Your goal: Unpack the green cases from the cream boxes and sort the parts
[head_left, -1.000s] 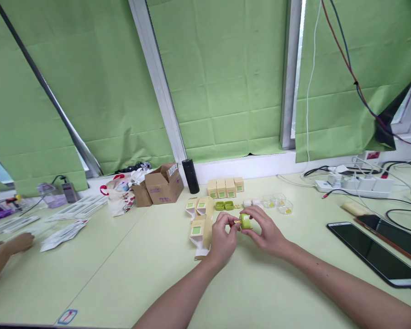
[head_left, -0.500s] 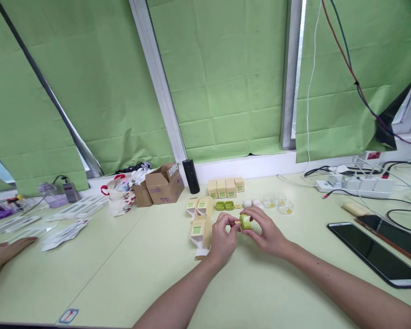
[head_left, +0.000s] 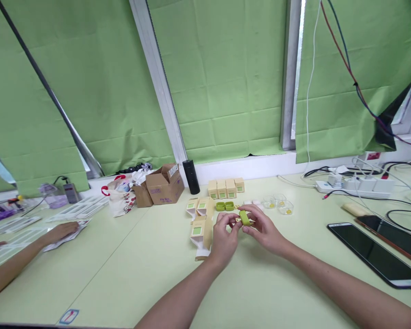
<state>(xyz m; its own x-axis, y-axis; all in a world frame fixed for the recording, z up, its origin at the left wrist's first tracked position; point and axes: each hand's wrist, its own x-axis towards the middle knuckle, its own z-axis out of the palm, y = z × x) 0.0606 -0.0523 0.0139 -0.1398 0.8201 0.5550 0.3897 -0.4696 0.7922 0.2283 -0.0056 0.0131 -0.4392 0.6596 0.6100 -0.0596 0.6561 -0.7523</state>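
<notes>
A small green case (head_left: 244,218) with rounded corners is held just above the table in front of me. My right hand (head_left: 264,229) grips it from the right between thumb and fingers. From the left, my left hand (head_left: 225,235) is pinched at the case's near side, where a small pale-yellow piece (head_left: 238,220) shows by the fingertips. Just beyond my hands lie two open green cases (head_left: 225,206), side by side. Open cardboard boxes (head_left: 201,230) with green squares lie left of my left hand. Clear containers (head_left: 285,208) with yellow bits inside are beyond my right hand.
Several closed small boxes (head_left: 225,188) stand in a row near the wall. A black cylinder (head_left: 191,177) and a brown carton (head_left: 166,186) are farther left. Phones (head_left: 376,251) and a power strip (head_left: 354,185) lie at right. Another person's hand (head_left: 62,230) rests on white packets at left.
The green case has turned in my hands, now showing a narrower side. My hands stay in nearly the same place. The other person's hand has reached right onto the white packets.
</notes>
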